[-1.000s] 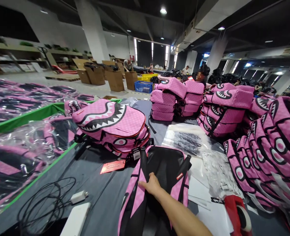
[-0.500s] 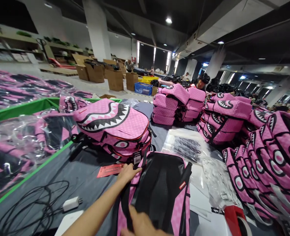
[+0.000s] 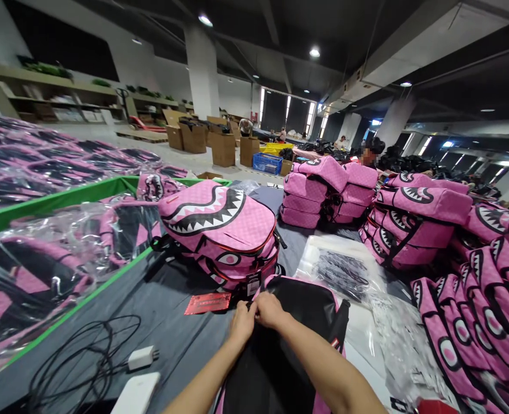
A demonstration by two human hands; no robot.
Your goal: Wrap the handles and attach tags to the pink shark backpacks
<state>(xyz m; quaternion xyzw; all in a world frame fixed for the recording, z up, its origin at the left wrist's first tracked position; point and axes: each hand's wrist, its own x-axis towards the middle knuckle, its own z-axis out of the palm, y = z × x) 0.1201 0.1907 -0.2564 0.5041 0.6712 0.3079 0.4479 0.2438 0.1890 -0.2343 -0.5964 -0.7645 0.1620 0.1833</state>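
A pink backpack with a black back panel [image 3: 289,339] lies face down on the grey table in front of me. My left hand [image 3: 242,322] and my right hand [image 3: 270,309] meet at its top edge, fingers curled and pinching something small there that I cannot make out. Just beyond them stands another pink backpack with a shark-mouth print [image 3: 222,227], a black hang tag dangling from it. A red card [image 3: 207,303] lies flat on the table left of my hands.
Stacks of pink shark backpacks [image 3: 413,218] fill the right side and far end. Bagged backpacks [image 3: 42,259] lie left behind a green rail. A black cable with a white charger [image 3: 142,357], a white box and clear bags of parts [image 3: 344,264] lie nearby. People work far behind.
My right hand moved from the back panel up to the top edge. My left hand came in and joined it there. The view shifted slightly right.
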